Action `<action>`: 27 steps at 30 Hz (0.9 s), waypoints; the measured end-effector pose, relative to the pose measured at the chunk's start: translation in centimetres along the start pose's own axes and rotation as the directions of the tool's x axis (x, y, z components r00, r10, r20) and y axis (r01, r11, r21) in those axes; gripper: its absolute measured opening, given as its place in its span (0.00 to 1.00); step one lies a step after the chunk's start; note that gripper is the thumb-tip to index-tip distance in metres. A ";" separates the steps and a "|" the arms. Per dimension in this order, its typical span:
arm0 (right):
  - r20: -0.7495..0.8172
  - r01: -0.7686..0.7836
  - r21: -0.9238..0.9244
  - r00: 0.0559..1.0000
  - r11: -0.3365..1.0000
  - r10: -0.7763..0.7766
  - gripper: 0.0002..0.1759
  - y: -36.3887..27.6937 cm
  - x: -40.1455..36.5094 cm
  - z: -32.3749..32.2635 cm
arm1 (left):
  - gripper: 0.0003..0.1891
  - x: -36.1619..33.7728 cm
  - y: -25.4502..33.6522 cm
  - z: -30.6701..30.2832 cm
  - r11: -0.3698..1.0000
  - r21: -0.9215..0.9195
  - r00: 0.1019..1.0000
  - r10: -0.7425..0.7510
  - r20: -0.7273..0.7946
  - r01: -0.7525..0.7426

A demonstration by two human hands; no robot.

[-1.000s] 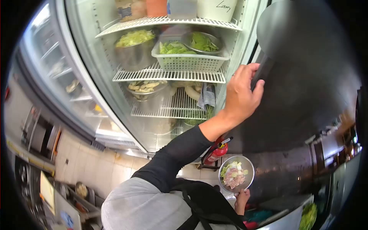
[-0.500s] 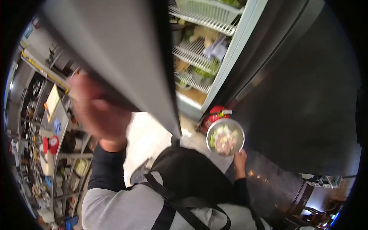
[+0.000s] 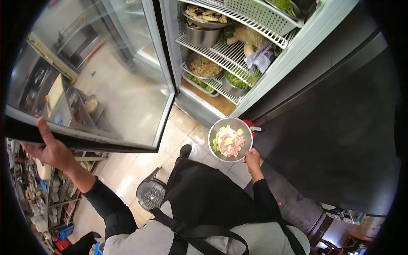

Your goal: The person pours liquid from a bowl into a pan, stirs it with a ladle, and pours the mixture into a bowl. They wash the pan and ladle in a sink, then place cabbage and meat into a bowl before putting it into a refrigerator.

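Note:
My left hand (image 3: 54,152) holds the outer edge of the glass fridge door (image 3: 114,141), one finger lying over its black frame; some of its fingertips are hard to make out. The door stands wide open. In my right hand (image 3: 253,160) is the rim of a round metal bowl (image 3: 211,148), low in front of the open fridge (image 3: 199,106). Chopped pale green vegetable and pinkish pieces, perhaps raw meat, lie in the bowl (image 3: 229,141).
Wire shelves (image 3: 216,55) hold a metal pot (image 3: 203,37), noodle-like food (image 3: 205,66), leafy greens (image 3: 238,79) and a pale green basket (image 3: 259,18). A red object (image 3: 250,124) stands behind the bowl. A stool (image 3: 151,194) is on the tiled floor; a person's dark sleeve (image 3: 80,245) shows lower left.
The fridge door has swung from nearly edge-on to wide open, my left hand moving outward and left with it. The bowl in my right hand appears farther left and slightly higher.

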State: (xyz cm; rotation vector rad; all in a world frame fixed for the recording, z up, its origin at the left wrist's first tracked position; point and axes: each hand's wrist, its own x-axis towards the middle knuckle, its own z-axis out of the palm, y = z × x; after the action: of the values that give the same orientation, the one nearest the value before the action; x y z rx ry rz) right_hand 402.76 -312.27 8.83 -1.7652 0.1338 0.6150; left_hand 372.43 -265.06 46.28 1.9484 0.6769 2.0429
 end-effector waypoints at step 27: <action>-0.320 0.166 -0.122 0.927 0.979 -0.197 0.08 10.9 2.1 -5.4 | 0.19 -6.5 2.8 8.1 0.092 -0.712 0.663 0.299 0.686 0.696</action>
State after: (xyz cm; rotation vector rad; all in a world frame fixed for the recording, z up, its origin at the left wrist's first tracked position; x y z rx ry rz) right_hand 402.00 -319.96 -0.83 -1.9351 0.1724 0.1884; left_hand 381.41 -269.25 41.93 1.2731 -0.5593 0.7174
